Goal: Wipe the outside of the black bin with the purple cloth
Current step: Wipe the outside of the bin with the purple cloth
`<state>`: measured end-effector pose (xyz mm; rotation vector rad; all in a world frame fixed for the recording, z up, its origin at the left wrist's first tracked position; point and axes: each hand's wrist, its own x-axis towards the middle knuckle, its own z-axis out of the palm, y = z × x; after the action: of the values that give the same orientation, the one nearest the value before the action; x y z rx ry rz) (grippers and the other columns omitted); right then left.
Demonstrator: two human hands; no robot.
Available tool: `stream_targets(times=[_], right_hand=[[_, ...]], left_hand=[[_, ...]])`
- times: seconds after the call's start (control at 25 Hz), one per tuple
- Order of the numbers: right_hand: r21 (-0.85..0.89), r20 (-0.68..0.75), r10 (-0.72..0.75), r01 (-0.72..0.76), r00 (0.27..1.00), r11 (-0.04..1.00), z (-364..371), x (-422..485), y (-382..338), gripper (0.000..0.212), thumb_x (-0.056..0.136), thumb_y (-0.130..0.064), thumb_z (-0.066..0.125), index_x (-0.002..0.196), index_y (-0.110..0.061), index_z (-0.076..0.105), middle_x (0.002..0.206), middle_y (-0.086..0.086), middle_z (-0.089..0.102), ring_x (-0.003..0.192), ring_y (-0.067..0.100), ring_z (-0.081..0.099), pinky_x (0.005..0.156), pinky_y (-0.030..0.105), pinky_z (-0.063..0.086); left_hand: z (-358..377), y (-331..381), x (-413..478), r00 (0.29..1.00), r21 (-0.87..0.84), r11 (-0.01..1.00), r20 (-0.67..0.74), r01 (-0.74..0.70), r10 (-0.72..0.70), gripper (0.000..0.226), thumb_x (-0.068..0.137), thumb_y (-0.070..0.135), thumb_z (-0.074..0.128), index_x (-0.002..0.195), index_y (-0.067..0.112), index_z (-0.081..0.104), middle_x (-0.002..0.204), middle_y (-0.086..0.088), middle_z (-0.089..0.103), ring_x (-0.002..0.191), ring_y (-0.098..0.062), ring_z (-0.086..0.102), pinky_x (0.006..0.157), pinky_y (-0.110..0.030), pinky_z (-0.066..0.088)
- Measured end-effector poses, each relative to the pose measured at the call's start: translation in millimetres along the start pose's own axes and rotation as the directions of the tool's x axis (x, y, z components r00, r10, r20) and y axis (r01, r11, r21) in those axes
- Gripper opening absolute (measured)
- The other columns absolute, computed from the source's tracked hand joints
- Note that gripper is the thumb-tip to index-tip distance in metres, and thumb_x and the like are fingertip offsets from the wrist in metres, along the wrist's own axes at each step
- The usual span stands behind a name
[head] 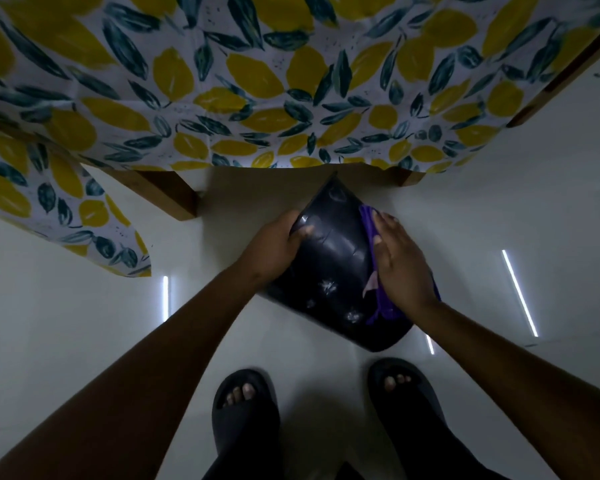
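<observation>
The black bin [336, 258] lies tilted over the white floor in front of me, its glossy side facing up with a few pale scuffs. My left hand [278, 244] grips its upper left edge, thumb on the bin's side. My right hand [400, 261] lies flat on the bin's right side, fingers stretched, pressing the purple cloth [381, 306] against it. Most of the cloth is hidden under the palm; purple folds show above the fingers and below the wrist.
A table draped in a lemon-and-leaf patterned cloth [257, 81] overhangs just beyond the bin, with a wooden leg [174, 195] at its left. My feet in black slippers [246, 407] stand on the glossy white floor [84, 306] right below the bin.
</observation>
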<state>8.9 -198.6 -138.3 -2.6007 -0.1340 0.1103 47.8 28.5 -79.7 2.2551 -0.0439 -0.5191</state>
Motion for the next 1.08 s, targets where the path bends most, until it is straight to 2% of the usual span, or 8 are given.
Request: stream_targets(times=[0.16,0.28,0.44,0.52,0.72,0.88,0.96,1.08], right_hand=[[-0.283,0.068,-0.181,0.193,0.981,0.940,17,-52,-11,0.056,0.097,-0.031,0.029,0.152,-0.027,0.018,0.160,0.000,0.021,0.147,0.028,0.015,0.115,0.048,0.024],[-0.298,0.104,-0.304,0.322,0.947,0.899,15,-37,-21,0.055,0.098,-0.031,0.028,0.152,-0.031,0.017,0.161,-0.002,0.019,0.147,0.028,0.014,0.114,0.049,0.023],[-0.005,0.009,-0.041,0.041,0.999,0.999,3,8,-12,0.049,0.103,-0.027,0.029,0.151,-0.029,0.020,0.160,-0.001,0.022,0.147,0.024,0.019,0.117,0.045,0.025],[-0.045,-0.005,0.028,-0.028,1.000,0.999,5,-15,-3,0.051,0.102,-0.028,0.028,0.151,-0.031,0.014,0.160,0.000,0.020,0.147,0.027,0.018,0.117,0.045,0.022],[-0.308,0.110,-0.305,0.324,0.946,0.894,19,-43,-19,0.063,0.094,-0.031,0.030,0.152,-0.035,0.006,0.161,-0.002,0.013,0.148,0.031,0.011,0.116,0.049,0.017],[-0.002,0.024,-0.043,0.043,0.999,0.999,1,20,-13,0.048,0.102,-0.026,0.030,0.150,-0.029,0.026,0.158,0.001,0.026,0.146,0.026,0.021,0.116,0.050,0.026],[-0.043,0.006,0.027,-0.026,1.000,0.999,1,-2,-6,0.049,0.101,-0.026,0.030,0.150,-0.027,0.026,0.158,0.002,0.027,0.146,0.028,0.021,0.114,0.052,0.030],[-0.294,0.110,-0.249,0.271,0.962,0.916,13,-47,-25,0.062,0.090,-0.029,0.031,0.151,-0.033,0.017,0.159,-0.001,0.023,0.145,0.033,0.020,0.113,0.051,0.026]], left_hand=[[4,-9,-12,0.996,0.005,1.000,-0.080,0.027,-0.026,0.024,0.099,0.032,0.047,0.114,0.015,0.055,0.110,-0.009,0.069,0.100,-0.029,0.063,0.082,-0.033,0.048],[8,-4,-4,0.996,0.007,1.000,-0.087,-0.015,0.015,0.025,0.099,0.030,0.046,0.116,0.013,0.054,0.112,-0.010,0.068,0.103,-0.030,0.062,0.082,-0.032,0.046],[11,-3,7,0.993,0.050,0.999,-0.117,0.014,-0.008,0.027,0.099,0.030,0.045,0.119,0.014,0.053,0.115,-0.013,0.067,0.105,-0.032,0.061,0.083,-0.032,0.044],[11,-1,13,0.993,0.042,0.998,-0.114,0.046,-0.041,0.028,0.100,0.033,0.043,0.119,0.015,0.051,0.112,-0.014,0.067,0.098,-0.033,0.063,0.077,-0.031,0.044],[14,-1,13,0.994,0.031,0.999,-0.104,0.022,-0.018,0.030,0.100,0.030,0.043,0.124,0.014,0.051,0.116,-0.015,0.067,0.103,-0.034,0.062,0.076,-0.028,0.040],[12,-4,13,0.995,0.038,0.999,-0.103,0.019,-0.015,0.030,0.100,0.032,0.043,0.123,0.016,0.053,0.118,-0.012,0.066,0.107,-0.032,0.061,0.087,-0.034,0.045],[13,-3,15,0.992,0.028,0.999,-0.122,0.025,-0.021,0.030,0.100,0.034,0.042,0.123,0.018,0.053,0.117,-0.012,0.067,0.106,-0.032,0.061,0.088,-0.035,0.048],[14,-7,17,0.992,0.022,0.999,-0.120,0.035,-0.032,0.030,0.100,0.034,0.043,0.124,0.019,0.053,0.117,-0.012,0.068,0.107,-0.032,0.062,0.089,-0.036,0.049]])
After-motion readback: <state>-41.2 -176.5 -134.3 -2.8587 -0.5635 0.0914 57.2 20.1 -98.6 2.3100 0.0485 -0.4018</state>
